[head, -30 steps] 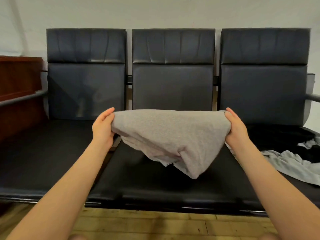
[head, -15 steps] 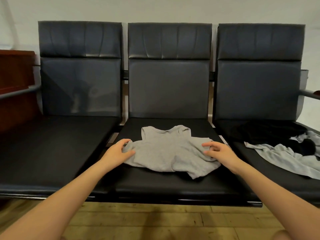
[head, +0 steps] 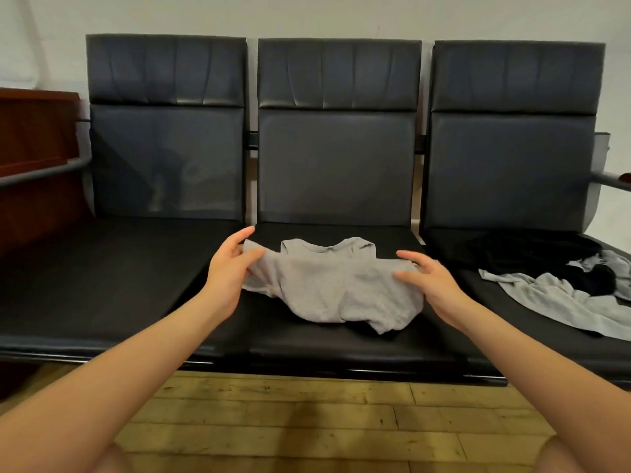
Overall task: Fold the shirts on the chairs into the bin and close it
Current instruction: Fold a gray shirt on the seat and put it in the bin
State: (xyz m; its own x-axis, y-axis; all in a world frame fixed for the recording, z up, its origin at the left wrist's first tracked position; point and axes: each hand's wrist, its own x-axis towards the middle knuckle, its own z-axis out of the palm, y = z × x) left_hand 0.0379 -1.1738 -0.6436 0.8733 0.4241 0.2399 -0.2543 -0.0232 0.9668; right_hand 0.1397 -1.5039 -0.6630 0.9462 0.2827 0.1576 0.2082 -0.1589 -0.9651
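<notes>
A: On the middle seat of the bench [head: 136, 285], where is the shirt [head: 327, 285]?

B: Between both hands, long axis running nine to three o'clock, collar toward twelve.

A: The hands?

B: Left hand [head: 227, 268] grasps its nine o'clock edge, thumb over cloth. Right hand [head: 432, 285] sits at three o'clock, fingers [head: 409, 257] released, touching the edge. Both equally near. More clothes [head: 546, 285] lie further toward three. No bin visible.

I've dropped the grey shirt [head: 327, 285] from mid-air onto the middle seat [head: 307, 343], collar toward the backrest. My left hand [head: 229, 268] has now lifted its left edge again, thumb over the cloth, while my right hand [head: 432, 285] has slid along the right edge, fingers [head: 408, 256] spread.
</notes>
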